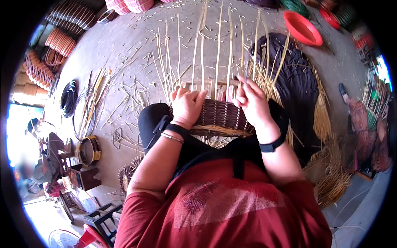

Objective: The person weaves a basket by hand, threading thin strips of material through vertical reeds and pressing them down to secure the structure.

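Note:
A half-woven basket [221, 118] of dark brown strands rests across my lap, its lower edge banded in pale wicker. Tall pale stakes [218, 53] rise from it, pointing away from me. My left hand [187, 105] is closed over the basket's left rim, fingers curled and thumb toward the middle. At the right side of the rim, my right hand [252, 101] is pinched around a thin, dark, narrow thing [247, 70] that sticks up past the fingers; its kind is too small to tell. A pale wooden bar [225, 82] shows behind the rim.
Right of my knees, dark cloth [285, 74] covers a bundle of straw-coloured rods [324, 120]. A red basin [302, 28] lies beyond it. Coiled black strand [69, 98], loose sticks and a round woven ring [89, 150] are left. Other people sit at both sides.

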A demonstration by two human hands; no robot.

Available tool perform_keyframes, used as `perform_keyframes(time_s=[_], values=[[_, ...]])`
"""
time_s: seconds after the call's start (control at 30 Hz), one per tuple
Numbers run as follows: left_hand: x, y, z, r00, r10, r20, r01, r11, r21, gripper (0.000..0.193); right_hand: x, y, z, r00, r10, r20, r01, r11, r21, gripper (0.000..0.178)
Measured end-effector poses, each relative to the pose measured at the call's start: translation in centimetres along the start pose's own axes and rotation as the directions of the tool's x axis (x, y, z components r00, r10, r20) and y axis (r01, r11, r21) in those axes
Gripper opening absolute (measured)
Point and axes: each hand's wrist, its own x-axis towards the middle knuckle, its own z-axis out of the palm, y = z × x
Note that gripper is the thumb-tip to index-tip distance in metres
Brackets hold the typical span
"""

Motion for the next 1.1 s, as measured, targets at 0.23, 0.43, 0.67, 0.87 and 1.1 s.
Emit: perform_keyframes(time_s=[0.23,0.43,0.67,0.87,1.1], values=[[-1.7,4.5,-0.4,0.965,0.254,0.068,-0.260,0.960,0.099,0.058,0.2,-3.1,3.4,0.973,0.040,-0.227,-0.120,0.928,-0.351,0.020],[-3.2,8.4,0.2,0.973,0.078,0.217,-0.111,0.983,0.146,0.075,9.5,0.1,3.6,0.945,-0.311,0.105,0.116,0.016,-0.993,0.049],[-2.7,8.5,0.5,0.994,0.050,0.094,-0.059,0.993,0.100,0.050,-0.7,-4.5,0.3,0.958,-0.062,-0.279,-0.011,0.968,-0.252,0.056],[-2.3,11.0,2.3,0.930,0.298,0.213,-0.315,0.948,0.050,0.065,-0.4,-3.8,-6.0,0.975,-0.116,-0.188,-0.016,0.813,-0.582,0.022],[-1.6,11.6,2.9,0.941,0.269,0.204,-0.286,0.957,0.057,0.041,7.4,-1.0,-5.0,0.923,-0.380,-0.064,0.120,0.440,-0.890,0.079]])
